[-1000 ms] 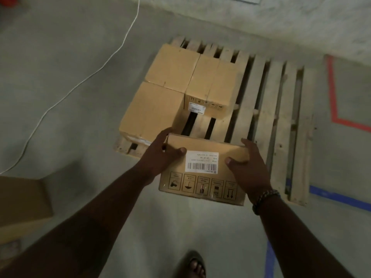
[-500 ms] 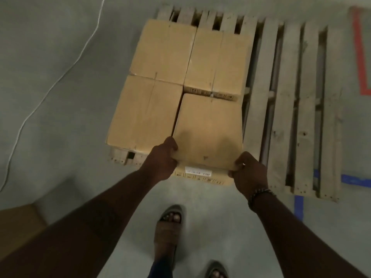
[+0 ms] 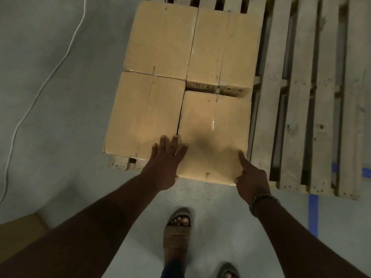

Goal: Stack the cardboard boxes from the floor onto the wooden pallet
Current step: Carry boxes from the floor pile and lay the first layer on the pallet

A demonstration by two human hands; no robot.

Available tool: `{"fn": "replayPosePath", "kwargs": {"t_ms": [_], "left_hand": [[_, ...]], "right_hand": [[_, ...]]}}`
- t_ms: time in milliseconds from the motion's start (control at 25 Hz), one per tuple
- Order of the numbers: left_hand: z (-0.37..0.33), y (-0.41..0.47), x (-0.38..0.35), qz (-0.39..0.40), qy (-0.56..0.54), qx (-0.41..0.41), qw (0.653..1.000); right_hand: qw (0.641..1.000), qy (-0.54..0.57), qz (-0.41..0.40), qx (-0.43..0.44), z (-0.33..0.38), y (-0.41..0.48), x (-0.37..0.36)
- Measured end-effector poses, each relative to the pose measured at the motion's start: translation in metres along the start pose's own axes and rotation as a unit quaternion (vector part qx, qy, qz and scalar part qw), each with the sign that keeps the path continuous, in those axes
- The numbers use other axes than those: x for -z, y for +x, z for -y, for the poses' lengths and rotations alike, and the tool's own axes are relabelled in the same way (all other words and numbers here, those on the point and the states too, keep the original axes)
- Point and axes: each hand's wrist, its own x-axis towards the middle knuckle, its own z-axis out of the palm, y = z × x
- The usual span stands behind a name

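Several tan cardboard boxes sit in a two-by-two block on the left part of the wooden pallet (image 3: pixel 297 117). The near-right box (image 3: pixel 214 125) rests against the near-left box (image 3: pixel 140 109) and the far-right box (image 3: pixel 224 47), its near end overhanging the pallet edge a little. My left hand (image 3: pixel 164 165) lies flat with fingers spread over the seam at that box's near-left corner. My right hand (image 3: pixel 251 177) grips its near-right corner, thumb on top and fingers curled on the front face. The far-left box (image 3: pixel 160 37) stands behind.
The pallet's right half shows bare slats. Another cardboard box (image 3: pixel 18 233) stands on the grey floor at the lower left. A white cable (image 3: pixel 50 73) runs along the floor on the left. Blue tape (image 3: pixel 313 213) marks the floor at right. My sandalled foot (image 3: pixel 177 233) is close to the pallet.
The box I carried came down onto the pallet's near-right slot beside the others. I stepped closer, and my left hand went from gripping the box's side to lying flat on top.
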Motion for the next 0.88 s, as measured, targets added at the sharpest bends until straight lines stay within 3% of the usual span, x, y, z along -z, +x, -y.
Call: {"fn": "replayPosePath", "kwargs": {"t_ms": [200,880], "left_hand": [[-0.001,0.004,-0.009,0.004,0.038,-0.003,0.999],[0.002,0.019,-0.005,0.012,0.084,0.020,0.996]], "right_hand": [[0.975,-0.183,0.056,0.116,-0.006,-0.005,-0.008],[0.957,-0.258,0.032,0.129,0.014,0.013,-0.008]]}}
